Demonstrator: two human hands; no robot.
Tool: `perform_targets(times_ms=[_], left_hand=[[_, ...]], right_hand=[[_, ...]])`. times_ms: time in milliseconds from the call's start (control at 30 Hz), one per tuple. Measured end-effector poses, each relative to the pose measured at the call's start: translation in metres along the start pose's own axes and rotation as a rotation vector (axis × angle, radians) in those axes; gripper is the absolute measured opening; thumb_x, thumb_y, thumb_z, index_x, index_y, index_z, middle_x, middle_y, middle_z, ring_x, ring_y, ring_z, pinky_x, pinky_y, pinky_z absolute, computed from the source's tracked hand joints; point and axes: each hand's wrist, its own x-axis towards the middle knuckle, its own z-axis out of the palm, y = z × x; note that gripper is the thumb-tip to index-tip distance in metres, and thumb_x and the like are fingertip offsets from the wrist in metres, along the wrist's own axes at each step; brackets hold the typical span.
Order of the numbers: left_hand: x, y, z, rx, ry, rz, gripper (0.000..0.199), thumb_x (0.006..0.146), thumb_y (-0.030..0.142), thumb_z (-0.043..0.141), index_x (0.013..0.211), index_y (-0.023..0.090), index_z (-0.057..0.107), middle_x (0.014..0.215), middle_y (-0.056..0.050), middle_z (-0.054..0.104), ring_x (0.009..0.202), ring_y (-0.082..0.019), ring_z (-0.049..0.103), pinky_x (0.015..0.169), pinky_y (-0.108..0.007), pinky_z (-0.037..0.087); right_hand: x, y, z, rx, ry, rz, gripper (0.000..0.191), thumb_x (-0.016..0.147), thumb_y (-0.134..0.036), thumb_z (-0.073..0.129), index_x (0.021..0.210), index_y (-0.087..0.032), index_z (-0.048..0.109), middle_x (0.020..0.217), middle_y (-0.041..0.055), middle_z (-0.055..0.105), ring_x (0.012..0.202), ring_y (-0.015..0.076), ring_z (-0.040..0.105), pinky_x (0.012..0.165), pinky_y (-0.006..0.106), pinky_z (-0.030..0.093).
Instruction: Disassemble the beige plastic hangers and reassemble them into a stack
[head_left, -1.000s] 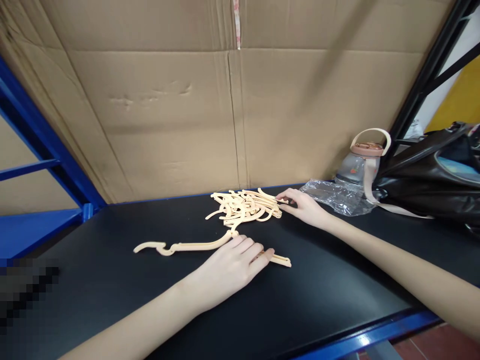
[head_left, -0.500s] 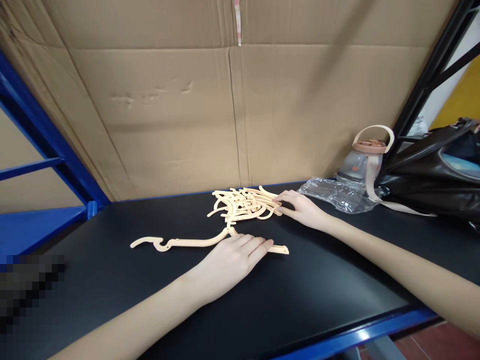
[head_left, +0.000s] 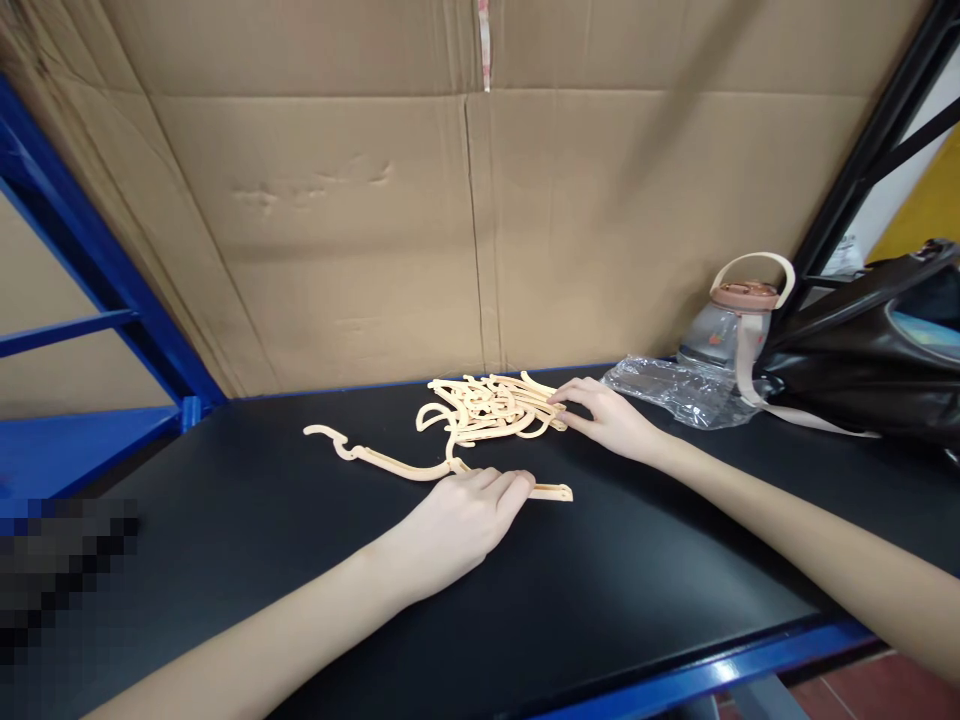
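Observation:
My left hand (head_left: 466,515) is closed around the right arm of a peach-coloured folding clothes hanger (head_left: 397,466), whose end sticks out past my fingertips. The hanger's other arm stretches out to the left, and its hook points back to the pile. Behind it lies a tangled pile of similar folding hangers (head_left: 491,405). At the right end of this pile, my right hand (head_left: 600,415) has its thumb and fingers around the hanger ends. Exactly which pieces it pinches cannot be made out.
A crumpled clear plastic bag (head_left: 667,388) lies right of the pile. Beyond it stand a water bottle (head_left: 724,330) with a strap and a black bag (head_left: 855,355). Cardboard (head_left: 337,240) walls off the back of the black table (head_left: 600,590). A blue frame (head_left: 142,310) rises at left.
The hanger in my left hand has turned, its left arm swinging away from me and its tip shifting right. My right hand stays at the pile. The view has shifted slightly.

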Motion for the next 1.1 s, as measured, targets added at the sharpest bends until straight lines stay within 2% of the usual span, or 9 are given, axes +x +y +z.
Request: perform_targets(times_ms=[167,333,567,767,933,1000,1100], left_hand=[[0.000,0.001,-0.001,0.077,0.023,0.000,0.032,0.086,-0.002,0.032,0.111,0.010,0.048,0.088,-0.006,0.063,0.073,-0.019,0.060,0.059,-0.030,0.046],[0.003,0.001,0.004,0.144,0.066,0.061,0.028,0.088,0.001,0.037,0.111,0.008,0.050,0.088,-0.007,0.061,0.076,-0.020,0.057,0.071,-0.033,0.045],[0.005,0.003,0.002,0.177,0.059,0.052,0.026,0.089,0.002,0.036,0.108,0.009,0.052,0.085,-0.006,0.060,0.074,-0.019,0.055,0.071,-0.032,0.041],[0.004,0.003,0.004,0.165,0.047,0.039,0.026,0.091,0.004,0.035,0.109,0.011,0.052,0.088,-0.005,0.061,0.077,-0.019,0.055,0.075,-0.032,0.040],[0.005,0.003,0.004,0.142,0.053,0.038,0.024,0.091,0.005,0.036,0.109,0.011,0.051,0.089,-0.004,0.060,0.076,-0.019,0.054,0.074,-0.032,0.039],[0.005,0.003,0.002,0.135,0.044,0.036,0.024,0.091,0.005,0.037,0.109,0.012,0.051,0.089,-0.004,0.060,0.076,-0.019,0.054,0.074,-0.032,0.039],[0.006,0.003,0.001,0.135,0.024,0.034,0.024,0.090,0.004,0.038,0.110,0.011,0.051,0.091,-0.005,0.060,0.077,-0.019,0.053,0.073,-0.032,0.038]], right_hand=[[0.000,-0.006,0.001,-0.012,-0.003,-0.029,0.021,0.091,-0.028,0.050,0.105,-0.020,0.063,0.106,0.0083,0.062,0.096,0.0240,0.055,0.086,0.041,0.044],[0.004,-0.022,0.001,-0.069,-0.028,-0.053,0.024,0.092,-0.027,0.049,0.111,-0.020,0.061,0.107,0.0078,0.062,0.097,0.0230,0.054,0.086,0.038,0.043],[0.032,-0.038,0.003,-0.416,-0.200,-0.144,0.025,0.093,-0.021,0.047,0.111,-0.014,0.062,0.104,0.0109,0.062,0.096,0.0226,0.054,0.082,0.034,0.037],[0.050,-0.040,0.013,-0.465,-0.261,-0.187,0.020,0.087,-0.009,0.049,0.094,-0.014,0.068,0.091,0.0088,0.067,0.086,0.0203,0.058,0.073,0.031,0.031],[0.049,-0.040,0.010,-0.465,-0.158,-0.142,0.017,0.088,-0.013,0.048,0.086,-0.012,0.065,0.089,0.0103,0.067,0.085,0.0205,0.057,0.074,0.031,0.031],[0.049,-0.038,0.000,-0.468,-0.068,-0.077,0.020,0.091,-0.017,0.043,0.091,-0.011,0.063,0.089,0.0112,0.066,0.083,0.0205,0.057,0.073,0.031,0.032],[0.049,-0.034,-0.024,-0.383,0.078,0.076,0.024,0.094,-0.023,0.037,0.094,-0.014,0.060,0.083,0.0077,0.065,0.072,0.0179,0.057,0.063,0.028,0.033]])
